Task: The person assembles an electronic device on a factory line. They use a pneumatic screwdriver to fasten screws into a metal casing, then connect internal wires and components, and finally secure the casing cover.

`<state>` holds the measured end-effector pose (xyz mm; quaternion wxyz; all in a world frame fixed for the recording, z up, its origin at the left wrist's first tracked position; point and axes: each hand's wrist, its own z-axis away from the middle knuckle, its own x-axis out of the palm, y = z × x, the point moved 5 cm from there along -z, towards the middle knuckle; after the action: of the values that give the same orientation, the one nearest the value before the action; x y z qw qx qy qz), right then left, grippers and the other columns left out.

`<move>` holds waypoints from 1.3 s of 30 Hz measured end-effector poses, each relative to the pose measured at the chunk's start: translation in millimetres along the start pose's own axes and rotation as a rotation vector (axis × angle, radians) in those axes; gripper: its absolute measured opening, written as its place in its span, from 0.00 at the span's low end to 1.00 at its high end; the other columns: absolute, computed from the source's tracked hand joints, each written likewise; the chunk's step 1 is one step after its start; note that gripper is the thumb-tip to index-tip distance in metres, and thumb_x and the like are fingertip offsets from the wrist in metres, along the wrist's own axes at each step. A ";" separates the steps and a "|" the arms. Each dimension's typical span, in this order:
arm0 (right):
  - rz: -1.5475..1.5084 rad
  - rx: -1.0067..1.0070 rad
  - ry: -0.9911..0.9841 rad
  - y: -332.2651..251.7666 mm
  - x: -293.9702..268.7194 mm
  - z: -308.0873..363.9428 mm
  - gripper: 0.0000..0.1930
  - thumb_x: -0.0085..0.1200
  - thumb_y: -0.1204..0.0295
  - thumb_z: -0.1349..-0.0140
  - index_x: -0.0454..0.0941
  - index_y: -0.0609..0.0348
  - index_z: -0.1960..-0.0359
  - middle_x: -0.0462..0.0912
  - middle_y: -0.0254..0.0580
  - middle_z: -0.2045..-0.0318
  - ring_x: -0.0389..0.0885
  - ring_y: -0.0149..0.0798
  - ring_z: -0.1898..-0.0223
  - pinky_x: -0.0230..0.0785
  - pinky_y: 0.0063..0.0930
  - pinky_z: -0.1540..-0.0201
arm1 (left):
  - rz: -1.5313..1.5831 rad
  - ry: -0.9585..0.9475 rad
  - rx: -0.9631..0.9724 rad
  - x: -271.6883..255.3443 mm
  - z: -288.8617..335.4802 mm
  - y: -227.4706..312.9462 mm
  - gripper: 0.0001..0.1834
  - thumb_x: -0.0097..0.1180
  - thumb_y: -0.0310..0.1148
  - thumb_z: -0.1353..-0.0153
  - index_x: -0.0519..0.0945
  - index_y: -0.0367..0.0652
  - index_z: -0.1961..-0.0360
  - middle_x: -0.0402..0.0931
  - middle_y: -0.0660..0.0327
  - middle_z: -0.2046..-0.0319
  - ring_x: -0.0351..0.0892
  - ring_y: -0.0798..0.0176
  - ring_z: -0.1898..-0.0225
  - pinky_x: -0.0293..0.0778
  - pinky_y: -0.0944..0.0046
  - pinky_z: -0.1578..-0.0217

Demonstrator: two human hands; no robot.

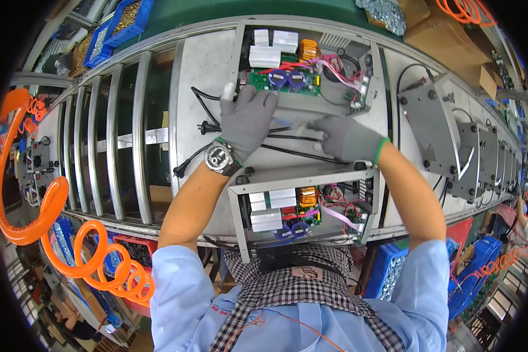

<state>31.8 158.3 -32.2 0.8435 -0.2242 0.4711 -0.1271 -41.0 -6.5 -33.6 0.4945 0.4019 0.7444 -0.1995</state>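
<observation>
My left hand [247, 120], in a grey glove with a watch at the wrist, lies with fingers apart on the near edge of the far metal chassis [281, 111]. Inside that open chassis are a green circuit board [255, 79], white heat sinks, a copper coil [308, 50] and pink and red wires. My right hand [349, 139], also gloved, is over the gap between the two chassis, fingers curled together around a small blurred thing I cannot make out. Black power cords [293, 148] run below both hands. Closest to me is a second open chassis [305, 176] with similar parts.
Metal rollers [117, 141] form the conveyor on the left. Several grey chassis [431, 129] stand in a row to the right. Orange coiled air hoses [70, 258] hang at the left. Blue bins [126, 23] of small parts sit far left; cardboard boxes [449, 41] are far right.
</observation>
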 end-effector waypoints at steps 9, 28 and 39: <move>0.362 -0.480 0.147 -82.9 37.9 -75.0 0.17 0.48 0.73 0.43 0.77 0.59 0.51 0.83 0.50 0.67 0.83 0.51 0.63 0.75 0.40 0.64 | 0.469 0.108 0.063 -39.3 81.3 -48.0 0.23 0.65 0.47 0.48 0.79 0.42 0.57 0.78 0.57 0.65 0.74 0.51 0.63 0.67 0.51 0.58; -1.437 0.234 -0.083 -63.6 28.7 -103.5 0.10 0.52 0.69 0.33 0.73 0.65 0.59 0.77 0.35 0.75 0.75 0.26 0.82 0.73 0.21 0.82 | 0.570 0.341 -0.478 -0.6 56.2 -58.3 0.08 0.62 0.28 0.45 0.80 0.39 0.65 0.73 0.54 0.68 0.75 0.53 0.65 0.73 0.60 0.66; -0.536 0.198 0.246 -71.1 -13.7 -93.9 0.09 0.56 0.70 0.38 0.75 0.66 0.65 0.77 0.41 0.80 0.79 0.33 0.80 0.73 0.30 0.78 | 0.720 0.354 -0.475 17.2 57.7 -55.0 0.08 0.65 0.32 0.46 0.80 0.43 0.66 0.73 0.57 0.71 0.76 0.55 0.75 0.72 0.60 0.75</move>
<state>-55.6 78.2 -29.5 0.7344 -0.2399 0.4792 -0.4165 -54.8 -72.5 -79.4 0.4760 0.5383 0.6554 0.2326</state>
